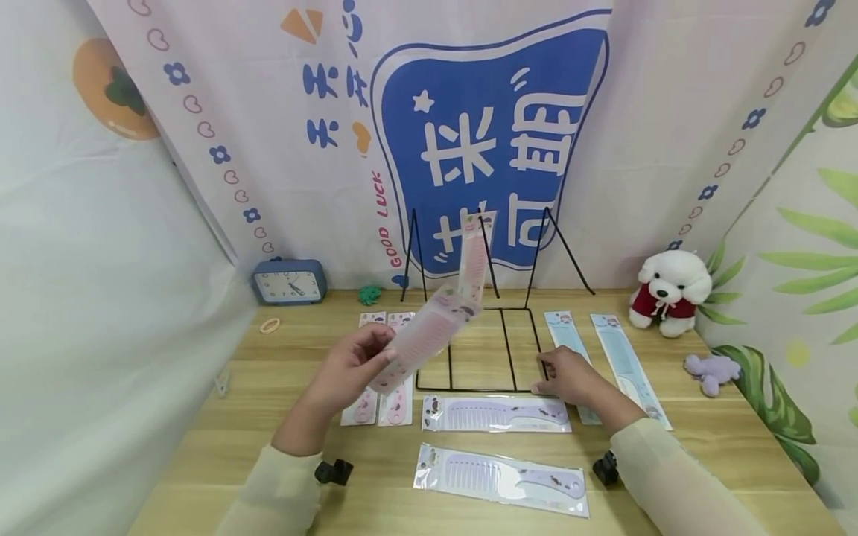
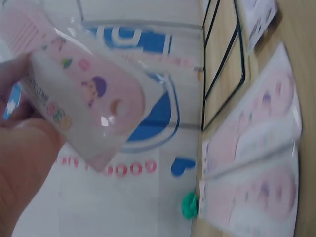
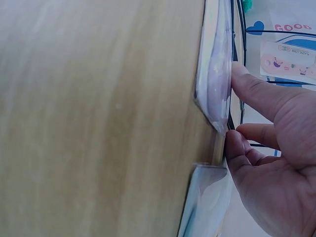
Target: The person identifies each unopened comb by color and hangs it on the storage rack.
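Note:
My left hand (image 1: 348, 368) pinches a pink comb in a clear packet (image 1: 424, 341) and holds it up, tilted, over the left part of a black wire rack (image 1: 469, 389). In the left wrist view, the comb's handle end (image 2: 111, 101) shows cartoon prints. Another packaged pink comb (image 1: 474, 257) hangs upright on the rack. My right hand (image 1: 570, 376) grips the rack's front right corner between thumb and fingers, near the table. Close to that thumb in the right wrist view is the end of a packaged purple comb (image 3: 217, 94).
Two packaged pink combs (image 1: 365, 409) lie left of the rack, two purple ones (image 1: 499, 480) in front, two blue ones (image 1: 630, 365) to the right. Around them are a blue clock (image 1: 290, 283), a green figure (image 1: 369, 295), a white plush dog (image 1: 670, 290) and a purple toy (image 1: 712, 372).

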A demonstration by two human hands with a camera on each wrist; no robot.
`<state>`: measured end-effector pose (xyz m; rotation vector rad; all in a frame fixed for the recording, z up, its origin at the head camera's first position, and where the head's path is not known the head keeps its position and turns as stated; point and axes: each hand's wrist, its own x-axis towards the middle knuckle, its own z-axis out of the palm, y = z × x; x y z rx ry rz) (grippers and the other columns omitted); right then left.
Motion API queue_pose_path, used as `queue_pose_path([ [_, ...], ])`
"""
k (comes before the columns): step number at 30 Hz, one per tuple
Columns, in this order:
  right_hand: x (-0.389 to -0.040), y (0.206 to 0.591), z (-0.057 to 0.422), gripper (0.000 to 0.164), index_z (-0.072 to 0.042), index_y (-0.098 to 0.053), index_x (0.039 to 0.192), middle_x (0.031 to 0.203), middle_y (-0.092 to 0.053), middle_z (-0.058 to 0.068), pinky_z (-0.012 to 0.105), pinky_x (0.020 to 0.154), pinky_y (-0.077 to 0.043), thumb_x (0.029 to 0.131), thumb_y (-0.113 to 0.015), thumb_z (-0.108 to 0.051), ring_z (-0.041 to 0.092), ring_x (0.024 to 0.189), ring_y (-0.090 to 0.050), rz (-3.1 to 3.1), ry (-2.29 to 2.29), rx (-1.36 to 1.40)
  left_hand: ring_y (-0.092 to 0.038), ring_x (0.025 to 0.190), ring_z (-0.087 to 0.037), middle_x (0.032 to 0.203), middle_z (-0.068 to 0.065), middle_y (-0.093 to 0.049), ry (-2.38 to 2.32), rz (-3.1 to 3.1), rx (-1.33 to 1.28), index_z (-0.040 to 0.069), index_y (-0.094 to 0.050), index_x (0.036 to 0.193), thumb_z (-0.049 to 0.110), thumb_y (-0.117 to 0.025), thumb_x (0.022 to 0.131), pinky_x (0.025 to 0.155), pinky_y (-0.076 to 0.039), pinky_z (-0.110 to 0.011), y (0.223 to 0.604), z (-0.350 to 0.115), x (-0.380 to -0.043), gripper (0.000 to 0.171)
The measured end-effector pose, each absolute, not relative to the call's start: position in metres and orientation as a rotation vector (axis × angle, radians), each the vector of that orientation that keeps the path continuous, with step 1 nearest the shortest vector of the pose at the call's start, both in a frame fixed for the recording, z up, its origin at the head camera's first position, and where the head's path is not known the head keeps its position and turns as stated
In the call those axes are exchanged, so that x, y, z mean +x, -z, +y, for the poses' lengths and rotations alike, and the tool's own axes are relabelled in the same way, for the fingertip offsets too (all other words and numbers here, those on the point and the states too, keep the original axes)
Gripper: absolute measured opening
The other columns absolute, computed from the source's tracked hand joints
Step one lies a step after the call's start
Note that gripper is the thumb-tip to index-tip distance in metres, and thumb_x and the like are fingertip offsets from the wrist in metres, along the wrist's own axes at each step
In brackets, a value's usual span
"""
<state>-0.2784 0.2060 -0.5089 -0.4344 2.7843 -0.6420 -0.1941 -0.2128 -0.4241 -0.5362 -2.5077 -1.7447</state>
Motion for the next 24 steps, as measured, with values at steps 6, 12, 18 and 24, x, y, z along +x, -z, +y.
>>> queue_pose_path([
  [6, -0.278, 0.51, 0.207, 0.076, 0.006, -0.056, 0.154, 0.136, -0.064, 0.025, 0.055, 0.101, -0.055, 0.095, -0.088, -0.03, 0.03, 0.114, -0.062, 2.781, 0.66, -0.426, -0.068, 0.099, -0.025, 0.114, -0.015, -0.071, 1.755, -2.493, -0.572, 0.006, -0.068, 0.124, 0.008, -0.066, 0.108, 0.086, -0.061, -0.035, 0.427, -0.182, -0.199, 0.016],
  [12, -0.279, 0.512, 0.207, 0.075, 0.006, -0.057, 0.153, 0.137, -0.065, 0.025, 0.056, 0.103, -0.055, 0.095, -0.088, -0.029, 0.032, 0.118, -0.063, 2.791, 0.657, -0.434, -0.066, 0.097, -0.023, 0.112, -0.013, -0.071, 1.731, -2.508, -0.561, 0.009, -0.069, 0.123, 0.008, -0.067, 0.108, 0.087, -0.059, -0.036, 0.426, -0.168, -0.203, 0.016],
  [18, -0.281, 0.513, 0.207, 0.074, 0.006, -0.058, 0.152, 0.134, -0.066, 0.023, 0.053, 0.099, -0.055, 0.095, -0.088, -0.029, 0.028, 0.111, -0.061, 2.799, 0.655, -0.442, -0.066, 0.096, -0.023, 0.109, -0.012, -0.071, 1.701, -2.519, -0.519, 0.011, -0.069, 0.121, 0.008, -0.067, 0.108, 0.086, -0.059, -0.038, 0.427, -0.163, -0.205, 0.014],
  [24, -0.281, 0.513, 0.208, 0.074, 0.006, -0.058, 0.152, 0.135, -0.066, 0.023, 0.055, 0.103, -0.055, 0.094, -0.088, -0.028, 0.029, 0.114, -0.062, 2.801, 0.652, -0.437, -0.066, 0.097, -0.023, 0.11, -0.01, -0.071, 1.685, -2.546, -0.474, 0.013, -0.07, 0.121, 0.009, -0.066, 0.109, 0.086, -0.059, -0.039, 0.43, -0.161, -0.208, 0.014],
])
